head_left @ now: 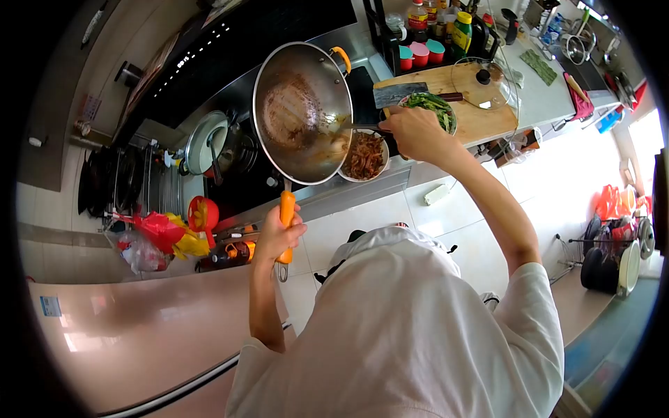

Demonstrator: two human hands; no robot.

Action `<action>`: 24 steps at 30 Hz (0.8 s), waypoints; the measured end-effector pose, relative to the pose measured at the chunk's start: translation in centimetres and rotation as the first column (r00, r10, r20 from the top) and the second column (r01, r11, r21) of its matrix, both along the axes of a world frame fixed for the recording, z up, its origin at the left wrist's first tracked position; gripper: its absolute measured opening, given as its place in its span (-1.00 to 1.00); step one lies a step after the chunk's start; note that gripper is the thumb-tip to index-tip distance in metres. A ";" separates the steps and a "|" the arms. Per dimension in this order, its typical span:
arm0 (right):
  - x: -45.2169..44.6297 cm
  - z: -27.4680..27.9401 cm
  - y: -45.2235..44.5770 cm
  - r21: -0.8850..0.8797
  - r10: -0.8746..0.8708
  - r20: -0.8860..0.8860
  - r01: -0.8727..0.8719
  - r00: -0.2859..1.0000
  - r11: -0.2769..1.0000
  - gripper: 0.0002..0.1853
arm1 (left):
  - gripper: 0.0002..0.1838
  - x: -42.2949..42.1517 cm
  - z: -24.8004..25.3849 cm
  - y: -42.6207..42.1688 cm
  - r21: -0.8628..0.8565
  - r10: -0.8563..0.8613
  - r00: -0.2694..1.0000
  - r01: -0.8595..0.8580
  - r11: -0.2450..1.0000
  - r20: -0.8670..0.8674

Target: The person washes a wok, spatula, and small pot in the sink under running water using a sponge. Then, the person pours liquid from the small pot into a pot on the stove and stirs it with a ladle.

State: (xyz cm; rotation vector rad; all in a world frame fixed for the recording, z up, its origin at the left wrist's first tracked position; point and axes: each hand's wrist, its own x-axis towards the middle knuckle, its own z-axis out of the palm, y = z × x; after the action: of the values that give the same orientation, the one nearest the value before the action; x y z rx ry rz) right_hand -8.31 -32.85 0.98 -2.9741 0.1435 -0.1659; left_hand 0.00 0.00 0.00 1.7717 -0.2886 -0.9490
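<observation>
My left hand (277,235) is closed around the orange handle of a steel wok (296,104). The wok is tilted towards a white bowl (385,166) of cooked shredded meat (364,157), its rim right beside the bowl. Brown residue and oil coat the wok's inside. In my right hand (416,132) is a spatula (368,128) with a dark shaft, reaching over the bowl to the wok's lower right side. Its blade is hard to make out. Close beyond that hand, a bowl of chopped green vegetables (432,106) sits on a wooden cutting board (496,122).
A cleaver (401,93) and a glass lid (482,82) lie on the board. Sauce bottles (461,31) and lidded seasoning jars (419,54) stand behind. Left of the wok, a pot (209,143) with a ladle rests by the stove. A fridge (153,341) is at lower left.
</observation>
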 end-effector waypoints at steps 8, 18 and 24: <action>-2.5 2.1 2.4 0.006 -0.083 -0.061 0.083 0.995 0.997 -0.77 | -0.60 2.8 0.0 2.2 -0.077 -0.063 0.997 0.060 0.995 -0.042; -3.8 -0.5 6.3 0.113 -0.290 -0.025 0.291 0.957 0.950 -0.61 | -0.63 5.6 -1.4 4.0 -0.165 -0.130 0.985 0.109 0.980 -0.116; -6.8 -1.5 7.1 0.310 -0.413 0.125 0.360 0.902 0.880 -0.64 | -0.63 6.2 -1.1 5.7 -0.211 -0.114 0.974 0.071 0.975 -0.198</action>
State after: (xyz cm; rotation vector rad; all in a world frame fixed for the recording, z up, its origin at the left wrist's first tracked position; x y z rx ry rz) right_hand -15.11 -25.77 -0.52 -2.5943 0.6832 -0.4340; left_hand 6.19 5.68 -1.07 1.4693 -0.3239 -1.1228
